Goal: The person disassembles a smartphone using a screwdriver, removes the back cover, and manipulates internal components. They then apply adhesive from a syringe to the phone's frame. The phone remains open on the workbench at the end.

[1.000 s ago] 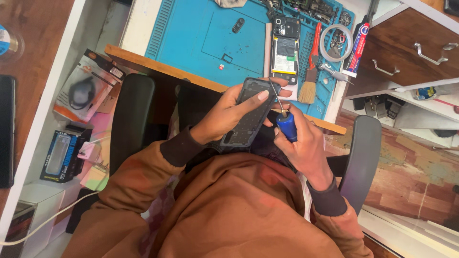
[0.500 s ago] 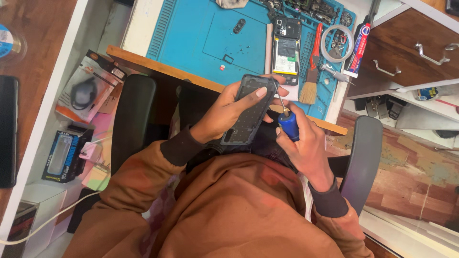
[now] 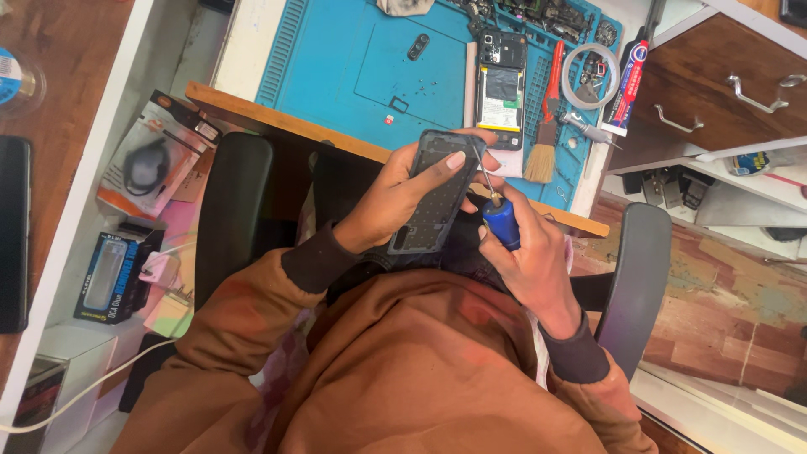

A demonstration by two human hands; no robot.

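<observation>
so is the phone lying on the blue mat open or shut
Open: the phone lies on the blue mat with its back off, battery and camera parts exposed.

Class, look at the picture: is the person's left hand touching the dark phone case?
Touching. The head view shows the left hand wrapped around the dark phone case, thumb pressed flat on its face and fingers behind its edge.

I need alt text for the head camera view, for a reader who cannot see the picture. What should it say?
Seen from above, a seated person's left hand holds a dark grey phone back cover while the right hand works a blue-handled screwdriver at its edge. Ahead, a blue rubber work mat carries an opened phone and a red-handled brush.
</observation>
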